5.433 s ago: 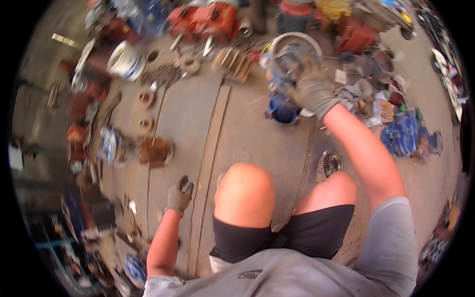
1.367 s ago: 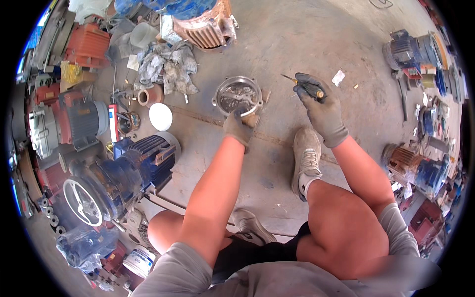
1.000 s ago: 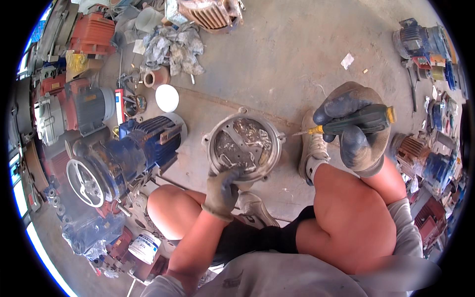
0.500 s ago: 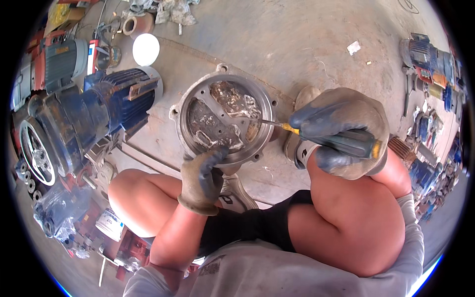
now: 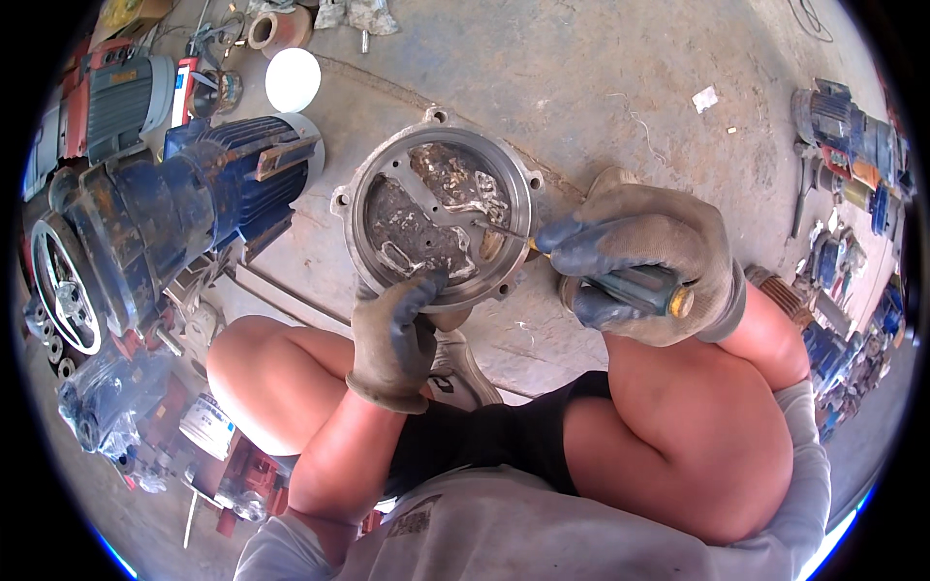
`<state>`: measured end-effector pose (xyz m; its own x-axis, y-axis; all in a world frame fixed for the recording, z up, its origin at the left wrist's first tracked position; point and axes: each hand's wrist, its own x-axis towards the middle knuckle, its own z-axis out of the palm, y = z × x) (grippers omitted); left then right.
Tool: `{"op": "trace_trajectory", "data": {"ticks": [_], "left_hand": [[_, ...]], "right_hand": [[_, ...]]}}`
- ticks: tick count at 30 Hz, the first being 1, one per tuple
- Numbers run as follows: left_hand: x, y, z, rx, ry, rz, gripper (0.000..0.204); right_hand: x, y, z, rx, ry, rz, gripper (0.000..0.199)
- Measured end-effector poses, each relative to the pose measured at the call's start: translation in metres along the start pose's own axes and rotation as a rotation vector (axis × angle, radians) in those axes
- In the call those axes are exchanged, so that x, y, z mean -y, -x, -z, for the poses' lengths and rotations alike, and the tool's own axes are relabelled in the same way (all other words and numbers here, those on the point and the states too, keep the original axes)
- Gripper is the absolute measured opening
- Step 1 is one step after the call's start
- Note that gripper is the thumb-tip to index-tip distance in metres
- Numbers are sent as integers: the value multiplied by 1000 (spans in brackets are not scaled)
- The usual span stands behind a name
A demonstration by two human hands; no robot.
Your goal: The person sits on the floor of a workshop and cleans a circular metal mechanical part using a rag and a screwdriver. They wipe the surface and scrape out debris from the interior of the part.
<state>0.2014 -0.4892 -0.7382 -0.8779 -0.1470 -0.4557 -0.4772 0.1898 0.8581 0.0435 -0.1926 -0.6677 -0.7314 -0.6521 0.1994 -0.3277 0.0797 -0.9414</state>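
A round metal housing (image 5: 360, 247) with bolt lugs around its rim faces up in front of me, its recesses caked with dark, pale-edged residue (image 5: 412, 228). My gloved left hand (image 5: 395, 334) grips the near rim, thumb over the edge and fingers out of sight below. In my gloved right hand (image 5: 649, 261) is a screwdriver (image 5: 635, 290) with a dark green and yellow handle. Its thin shaft reaches over the housing's right rim, and the tip is at the inside, by the pale residue. Whether the tip touches the metal I cannot tell.
To the left lies a large blue motor (image 5: 213, 189) with a white handwheel (image 5: 63, 281) beside it. A white round disc (image 5: 293, 80) and a reddish ring-shaped part (image 5: 279, 31) are farther off. More blue motors (image 5: 843, 126) and loose parts line the right side. My bent knees flank the work.
The screwdriver and my right hand have shifted left and slightly down, and the handle has turned. My left hand keeps its grip on the rim.
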Motion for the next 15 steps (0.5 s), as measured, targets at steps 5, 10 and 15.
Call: {"op": "trace_trajectory", "data": {"ticks": [5, 10, 15], "left_hand": [[-15, -1, 1, 64, -185, -177, 26], [-48, -1, -2, 66, -73, -104, 28], [-40, -2, 2, 141, -476, -418, 22]], "right_hand": [[-1, 4, -4, -3, 95, 99, 40], [-1, 7, -15, 96, 254, 292, 42], [-14, 9, -37, 209, 389, 67, 45]]}}
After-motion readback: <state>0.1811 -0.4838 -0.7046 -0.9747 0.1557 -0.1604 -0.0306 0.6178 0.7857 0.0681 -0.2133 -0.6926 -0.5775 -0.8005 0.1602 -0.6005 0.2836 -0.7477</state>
